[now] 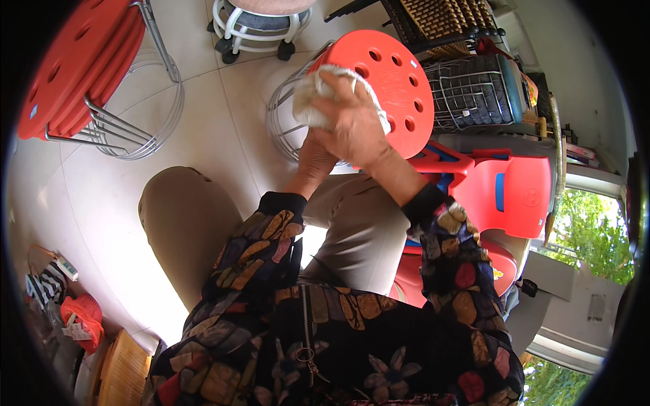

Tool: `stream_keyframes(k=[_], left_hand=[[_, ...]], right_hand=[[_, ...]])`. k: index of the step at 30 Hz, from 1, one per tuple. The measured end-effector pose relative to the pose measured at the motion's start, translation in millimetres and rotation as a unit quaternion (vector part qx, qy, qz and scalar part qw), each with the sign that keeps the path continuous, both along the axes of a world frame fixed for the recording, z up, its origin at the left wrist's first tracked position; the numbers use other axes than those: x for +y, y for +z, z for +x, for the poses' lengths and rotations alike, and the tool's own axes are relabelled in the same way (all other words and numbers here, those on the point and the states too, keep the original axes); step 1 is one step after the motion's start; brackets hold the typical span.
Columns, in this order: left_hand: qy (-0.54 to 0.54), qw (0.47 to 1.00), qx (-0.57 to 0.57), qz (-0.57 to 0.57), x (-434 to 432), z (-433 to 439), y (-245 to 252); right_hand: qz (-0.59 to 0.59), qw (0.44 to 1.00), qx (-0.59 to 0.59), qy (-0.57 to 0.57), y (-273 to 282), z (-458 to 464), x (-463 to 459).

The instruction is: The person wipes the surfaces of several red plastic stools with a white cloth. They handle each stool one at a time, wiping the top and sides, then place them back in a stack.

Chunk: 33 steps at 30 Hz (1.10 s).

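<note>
A pale cloth (311, 104) lies against the left edge of a round red plastic stool seat (401, 109) with holes, which tops a stack with wire-like metal legs (284, 127). My right hand (355, 114) presses on the cloth from above, fingers spread across it and somewhat blurred; a ring shows on one finger. Below and partly behind it is my left hand (320, 152), at the near edge of the seat and the cloth. The fingers of my left hand are hidden, so what they grip does not show.
Stacked red stools (86, 66) lean at the upper left. A wheeled stool (259, 25) stands at the top. On the right are a wire basket (464, 96), red plastic chairs (523, 195) and a woven chair (431, 18). A red bag (84, 325) lies at lower left.
</note>
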<state>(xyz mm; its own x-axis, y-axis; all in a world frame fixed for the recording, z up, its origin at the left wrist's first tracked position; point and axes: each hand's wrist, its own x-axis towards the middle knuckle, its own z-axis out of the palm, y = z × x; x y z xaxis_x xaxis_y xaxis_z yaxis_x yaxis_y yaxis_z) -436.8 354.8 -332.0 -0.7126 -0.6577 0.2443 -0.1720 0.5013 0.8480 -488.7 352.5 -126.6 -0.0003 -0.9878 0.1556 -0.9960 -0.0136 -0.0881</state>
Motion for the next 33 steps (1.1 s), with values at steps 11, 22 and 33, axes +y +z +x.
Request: stream_keyframes(k=[11,22,33], left_hand=[[0.038,0.939,0.110,0.324,-1.5,14.0,59.1],[0.043,0.928,0.153,0.338,-3.6,13.5,42.2],[0.043,0.951,0.114,0.284,-5.1,16.9,58.3]], right_hand=[[-0.091,0.947,0.037,-0.306,-27.2,-173.5,-92.3],[-0.106,0.964,-0.024,-0.243,-20.7,-108.8,-53.3],[-0.034,0.990,-0.023,-0.138,10.7,-38.6,63.0]])
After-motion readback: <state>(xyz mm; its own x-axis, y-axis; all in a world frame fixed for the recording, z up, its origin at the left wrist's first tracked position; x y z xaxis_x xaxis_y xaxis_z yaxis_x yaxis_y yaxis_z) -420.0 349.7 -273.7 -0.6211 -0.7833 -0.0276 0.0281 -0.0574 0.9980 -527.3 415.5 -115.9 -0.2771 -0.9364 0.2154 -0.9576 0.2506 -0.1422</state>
